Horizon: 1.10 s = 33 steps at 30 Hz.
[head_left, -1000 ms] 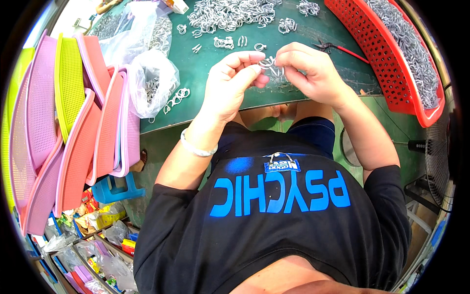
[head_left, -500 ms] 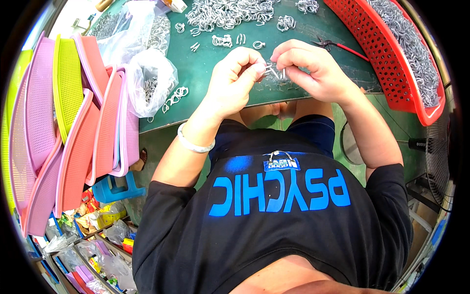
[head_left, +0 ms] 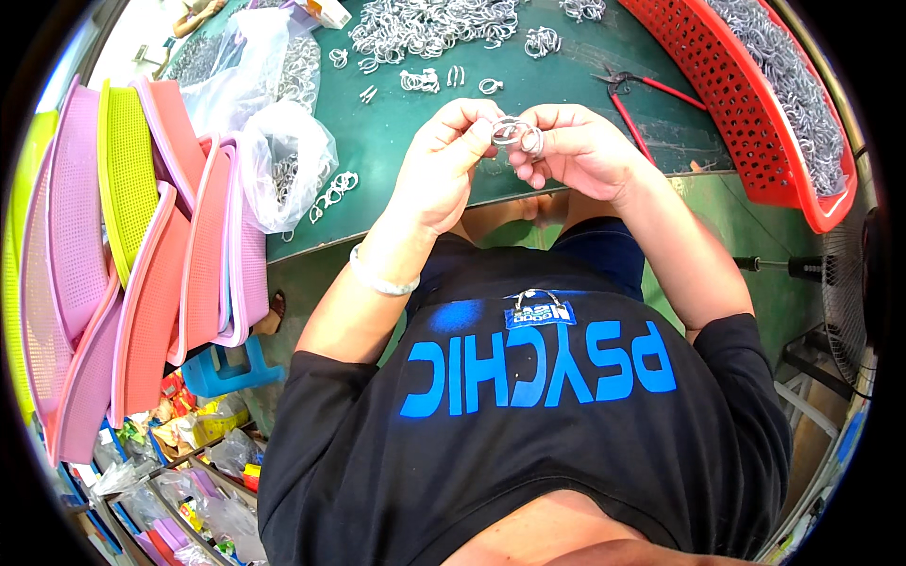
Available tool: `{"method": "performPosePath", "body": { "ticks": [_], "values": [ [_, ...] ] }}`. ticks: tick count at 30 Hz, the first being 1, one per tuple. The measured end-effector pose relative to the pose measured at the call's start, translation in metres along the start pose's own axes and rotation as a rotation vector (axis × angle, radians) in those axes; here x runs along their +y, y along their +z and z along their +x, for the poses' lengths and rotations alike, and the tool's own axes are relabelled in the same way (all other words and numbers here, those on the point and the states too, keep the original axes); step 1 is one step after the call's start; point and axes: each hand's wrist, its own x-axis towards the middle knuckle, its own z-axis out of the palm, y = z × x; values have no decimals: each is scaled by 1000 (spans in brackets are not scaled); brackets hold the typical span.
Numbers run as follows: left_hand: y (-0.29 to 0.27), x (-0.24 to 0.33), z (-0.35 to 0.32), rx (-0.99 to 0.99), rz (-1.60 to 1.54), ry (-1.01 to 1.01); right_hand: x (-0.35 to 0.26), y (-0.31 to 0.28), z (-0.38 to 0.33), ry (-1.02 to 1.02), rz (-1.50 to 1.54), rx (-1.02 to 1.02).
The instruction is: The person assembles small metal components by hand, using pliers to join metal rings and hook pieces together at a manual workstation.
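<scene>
A small cluster of metal rings [head_left: 516, 134] sits at the centre of the work, held up just above the near edge of the green table [head_left: 396, 151]. Both hands meet on it. The left hand [head_left: 444, 170] pinches the rings from the nine o'clock side with thumb and forefinger, the other fingers curled under. The right hand [head_left: 578, 151] pinches them from three o'clock, fingers bent close around them. The two sets of fingertips nearly touch, which looks like a grip meant to steady one ring while another is worked against it; how the rings link cannot be told.

At twelve o'clock from the hands lies a big heap of loose rings [head_left: 429, 24], with a few small bunches [head_left: 420, 80] scattered nearer, probably kept within easy reach. At two o'clock, red-handled pliers [head_left: 634, 94] lie on the table, untouched. Beyond them, toward three o'clock, a red plastic basket [head_left: 755, 141] leans on the table's edge, filled with more metal pieces. At nine o'clock a clear plastic bag [head_left: 283, 165] holds more rings, some spilled beside it. Further out at eight o'clock, pink and yellow-green trays [head_left: 113, 245] stand stacked on edge.
</scene>
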Motion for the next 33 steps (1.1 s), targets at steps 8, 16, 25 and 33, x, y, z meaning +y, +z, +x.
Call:
{"method": "performPosePath", "body": {
  "ticks": [8, 16, 25, 33],
  "values": [
    [-1, 2, 3, -40, -163, -50, 0, 2, 2, 1, 76, -42],
    [-12, -4, 1, -131, -176, 0, 2, 10, -1, -13, 103, 33],
    [-12, -1, 1, -116, -205, -99, 3, 11, 3, 59, -6, 111],
    [-13, -4, 4, -138, -278, -108, 6, 10, 5, 68, 66, 36]
  ]
}}
